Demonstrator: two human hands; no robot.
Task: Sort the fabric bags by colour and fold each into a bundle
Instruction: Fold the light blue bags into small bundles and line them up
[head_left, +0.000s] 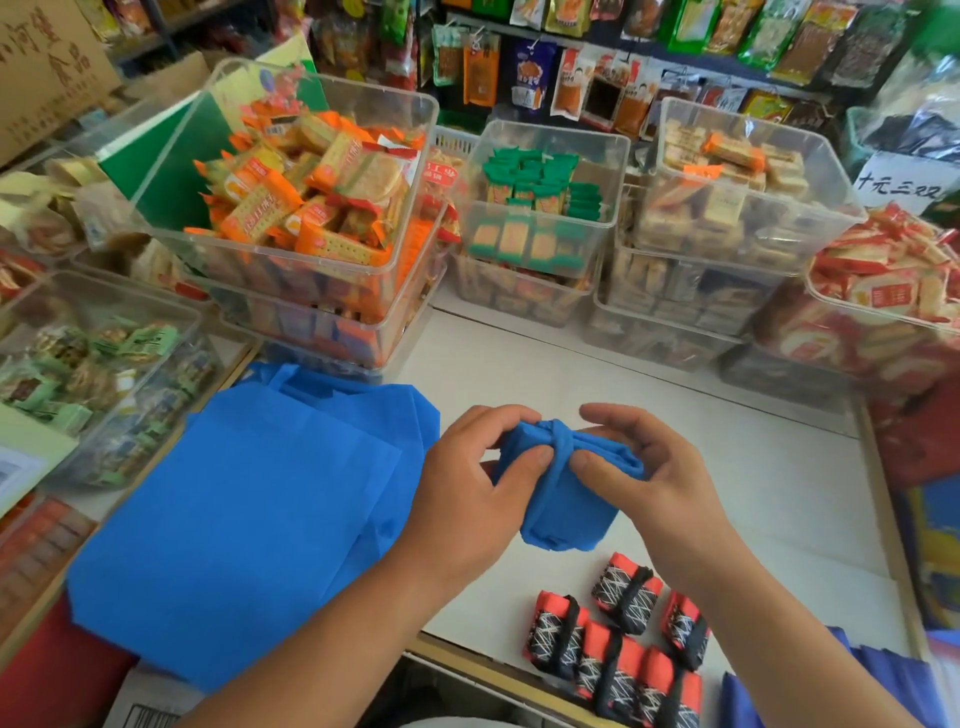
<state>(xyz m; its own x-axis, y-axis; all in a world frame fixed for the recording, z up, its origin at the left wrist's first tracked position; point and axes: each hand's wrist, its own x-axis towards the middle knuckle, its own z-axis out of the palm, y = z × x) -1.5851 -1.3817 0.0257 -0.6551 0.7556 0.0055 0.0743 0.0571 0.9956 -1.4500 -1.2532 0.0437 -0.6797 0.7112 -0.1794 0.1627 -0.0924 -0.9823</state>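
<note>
Both grips meet on one blue bundle (566, 501), held just above the white table (737, 467); the left grip (467, 491) curls its fingers over the bundle's far edge and pinches with the thumb beside the blue strap wrapped round it; the right grip (641, 467) presses its thumb on the other side of that strap, fingers arched over the back of the roll. Just left of the left grip lies a flat stack of blue bags (244, 519), handles pointing away, overhanging the table's near edge; below the right grip, near the front edge, sit red-and-black bundles (623, 642) close together, each tied with a dark band. Beyond both grips the table carries stacked clear bins; one with orange biscuit packets (311, 202), one with green packets (535, 208), one with pale packets (737, 182). Behind them hanging snack packets (571, 78) fill the wall; a cardboard box (47, 62) stands far left, a handwritten sign (901, 187) far right.
</note>
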